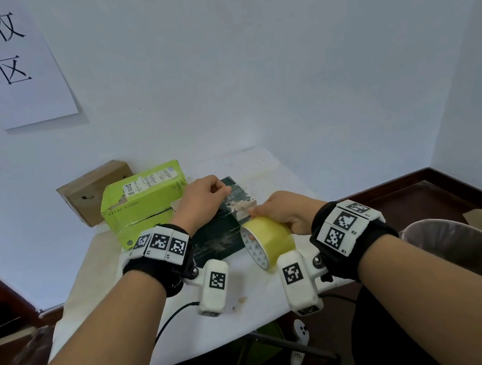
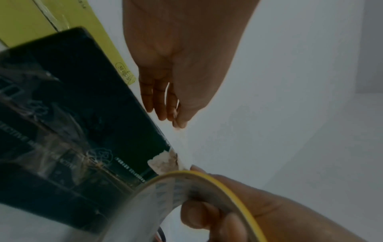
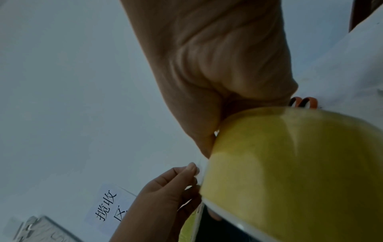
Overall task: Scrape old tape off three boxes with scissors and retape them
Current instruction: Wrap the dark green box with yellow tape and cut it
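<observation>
Gripping the yellow tape roll in my right hand, left hand pinching its free end over the dark green carton, I judge the strip may wrinkle if tension slackens.

Wall sign and bin flank your workspace.
You see the sign upper left, the lined bin lower right.

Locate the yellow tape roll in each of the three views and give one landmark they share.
Head: yellow tape roll sits centre-right, gripped by the right hand.
Left wrist: bottom centre, only its rim and inner core show.
Right wrist: fills the lower right.
Shared landmark: the dark box.
</observation>
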`<state>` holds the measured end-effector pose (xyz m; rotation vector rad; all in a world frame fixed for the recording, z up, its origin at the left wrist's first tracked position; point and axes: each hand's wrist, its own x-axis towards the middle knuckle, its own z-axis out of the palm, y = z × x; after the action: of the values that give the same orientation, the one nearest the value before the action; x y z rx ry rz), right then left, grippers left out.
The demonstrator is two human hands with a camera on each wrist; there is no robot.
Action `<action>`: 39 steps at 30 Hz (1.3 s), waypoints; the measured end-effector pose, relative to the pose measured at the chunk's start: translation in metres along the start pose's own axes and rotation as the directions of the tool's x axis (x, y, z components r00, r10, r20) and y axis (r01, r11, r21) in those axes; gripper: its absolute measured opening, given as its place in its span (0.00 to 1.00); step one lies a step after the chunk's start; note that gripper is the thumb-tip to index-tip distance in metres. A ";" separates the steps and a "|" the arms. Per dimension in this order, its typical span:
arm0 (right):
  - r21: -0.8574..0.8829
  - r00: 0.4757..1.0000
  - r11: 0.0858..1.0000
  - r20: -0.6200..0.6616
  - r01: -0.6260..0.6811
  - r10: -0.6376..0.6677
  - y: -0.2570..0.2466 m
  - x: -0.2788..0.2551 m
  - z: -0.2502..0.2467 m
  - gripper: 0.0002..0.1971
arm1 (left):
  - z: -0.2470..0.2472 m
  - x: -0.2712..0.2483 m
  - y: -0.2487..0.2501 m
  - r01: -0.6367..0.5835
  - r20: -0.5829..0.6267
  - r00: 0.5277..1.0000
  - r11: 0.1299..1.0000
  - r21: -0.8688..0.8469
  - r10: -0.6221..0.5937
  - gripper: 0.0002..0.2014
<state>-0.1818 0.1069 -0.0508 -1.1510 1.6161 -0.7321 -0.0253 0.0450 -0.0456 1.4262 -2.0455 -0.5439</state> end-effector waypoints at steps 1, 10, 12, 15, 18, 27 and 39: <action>-0.008 1.000 1.000 -0.004 0.003 -0.003 -0.002 0.001 0.000 0.21 | 0.000 0.001 0.000 -0.008 -0.005 1.000 1.000 0.014 0.008 0.09; -0.132 0.998 0.991 -0.055 0.026 -0.034 -0.007 0.010 0.003 0.19 | 0.003 0.006 -0.005 -0.024 -0.047 0.999 0.995 0.101 0.029 0.08; -0.158 0.997 0.987 -0.066 0.030 -0.041 -0.007 0.011 0.004 0.19 | 0.004 0.007 -0.006 -0.028 -0.049 0.998 0.993 0.115 0.034 0.08; -0.151 0.996 0.988 -0.071 0.034 -0.045 -0.007 0.012 0.004 0.20 | 0.005 0.007 -0.006 -0.045 -0.053 0.997 0.990 0.135 0.052 0.08; -0.115 0.997 0.993 -0.071 0.030 -0.038 -0.007 0.012 0.004 0.17 | 0.006 0.008 -0.008 -0.066 -0.066 0.995 0.989 0.131 0.075 0.08; -0.200 0.995 0.979 -0.083 0.033 -0.051 -0.004 0.015 0.004 0.16 | 0.009 0.008 -0.012 -0.088 -0.041 0.995 0.987 0.135 0.094 0.09; -0.217 0.992 0.975 -0.096 0.056 -0.078 0.000 0.018 0.007 0.18 | 0.012 0.009 -0.012 -0.075 -0.052 0.995 0.977 0.201 0.087 0.10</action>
<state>-0.1770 0.0912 -0.0597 -1.3457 1.7840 -0.6829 -0.0268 0.0323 -0.0601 1.4452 -2.1475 -0.2645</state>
